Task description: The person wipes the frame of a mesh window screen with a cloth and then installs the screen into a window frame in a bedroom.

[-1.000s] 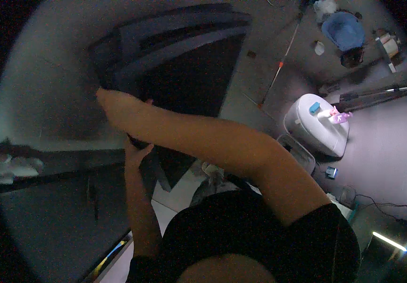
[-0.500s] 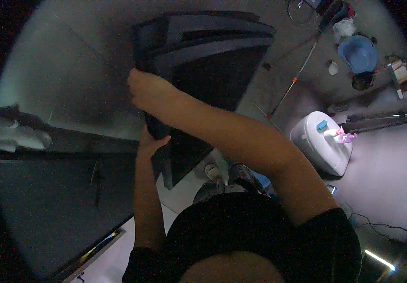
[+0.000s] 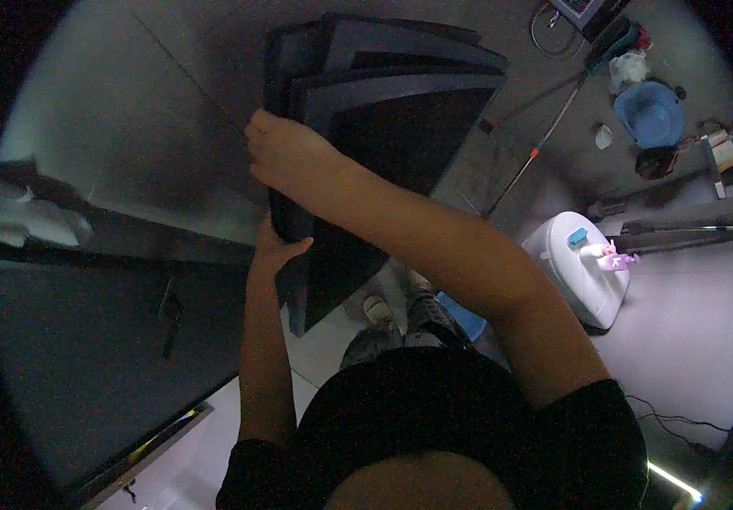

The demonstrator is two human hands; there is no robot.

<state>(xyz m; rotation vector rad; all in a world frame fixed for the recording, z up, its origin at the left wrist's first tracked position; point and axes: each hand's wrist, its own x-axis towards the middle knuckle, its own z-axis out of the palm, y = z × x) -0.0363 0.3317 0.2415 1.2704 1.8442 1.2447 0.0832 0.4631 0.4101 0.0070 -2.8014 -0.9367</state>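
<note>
Several large dark flat panels [image 3: 392,127] with grey borders and black centres are held together in a fanned stack, tilted in front of my body. My right hand [image 3: 285,153] reaches across to the left and is closed round the stack's left edge. Lower on that same edge is my left hand [image 3: 279,248], its thumb lying over the near face and its fingers hidden behind the panels. Dim light leaves the panels' exact kind unclear.
To the right stands a white toilet [image 3: 566,289] with a purple-pink pump bottle [image 3: 615,261] on it. Beyond lie a blue basin [image 3: 648,115] and a long pole [image 3: 519,170]. A dark door-like surface [image 3: 86,365] fills the lower left. A blue object [image 3: 461,316] is by my feet.
The panel stack and both hands have shifted slightly right in the view, grip unchanged. The surroundings have turned a little, and more of the floor by my feet shows.
</note>
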